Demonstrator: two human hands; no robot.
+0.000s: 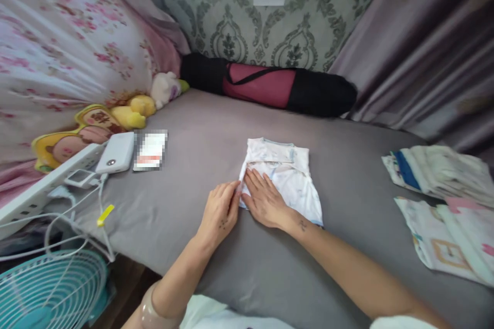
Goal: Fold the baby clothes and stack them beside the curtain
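A small white garment (297, 190) with faint print and a blue-edged hem lies on the grey sheet in front of me, its upper part folded across. At its left edge, my left hand (222, 211) has its fingers closed together on the fabric. My right hand (266, 200) lies flat on the garment with fingers spread, pressing near that same edge. The cloth under both palms is hidden.
Folded clothes (443, 172) are stacked at the right. A white power bank (116, 153), a phone (150, 151), a power strip (50, 180) and plush toys (133, 113) line the left. A long black-and-red bag (262, 85) lies along the wall; a teal fan (50, 288) stands below left.
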